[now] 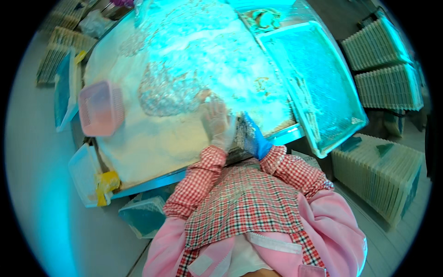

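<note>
Head view, near to far: checked sleeves at lower centre lead to both hands at the table edge. Right hand (254,137), blue glove, is closed around a flat grey block-like tool (241,135), kind unclear. Left hand (217,123), clear glove, lies flat with fingers spread on the white powder (152,143) just beside it. Looks like a spreading or scraping step; next stroke likely needs the tool drawn steadily. Further up: pink basket (100,109) left, mesh tray (318,78) right.

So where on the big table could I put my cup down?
The pale stretch between the pink basket and the left hand looks barest. It's crowded by the glittery heap and where the right hand works near the mesh tray.
</note>
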